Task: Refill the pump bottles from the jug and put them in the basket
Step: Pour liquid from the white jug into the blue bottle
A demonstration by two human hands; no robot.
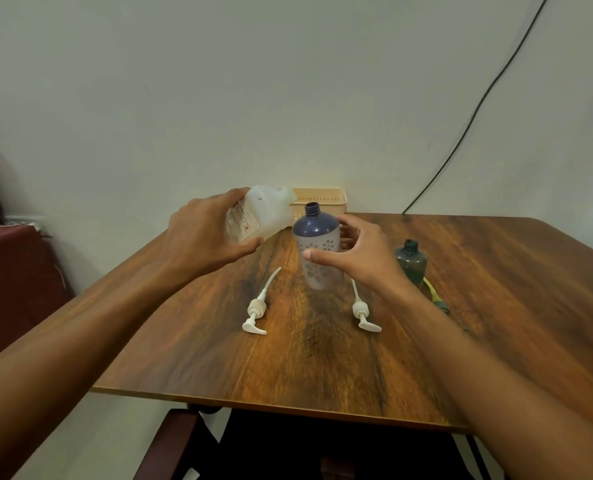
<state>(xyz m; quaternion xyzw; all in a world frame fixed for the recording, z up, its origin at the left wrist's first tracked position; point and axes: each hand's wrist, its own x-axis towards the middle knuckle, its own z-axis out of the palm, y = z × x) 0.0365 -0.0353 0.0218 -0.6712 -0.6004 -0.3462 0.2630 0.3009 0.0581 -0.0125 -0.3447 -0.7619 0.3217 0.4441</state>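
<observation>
Head view. White jug point(263, 216), tilted, gripped round its base by left hand point(201, 233); spout near the open neck of blue flowered bottle point(317, 244), upright mid-table point(495, 306), clasped by right hand point(353, 251), thumb in front, fingers behind. Two uncapped bottles counted; green bottle point(411, 263) apart, right of both hands. Three pumps lying flat: two white pumps point(257, 308), one yellow-green pump point(433, 296). One basket point(322, 199) behind the jug. Fill levels indiscernible.

The left grip point(205, 237) holds the white jug point(263, 216) tipped, its spout near the open neck of the purple bottle point(316, 227), which the right grip point(353, 254) curls round on the wooden surface point(322, 358). The basket point(326, 199) stands just behind them.
</observation>
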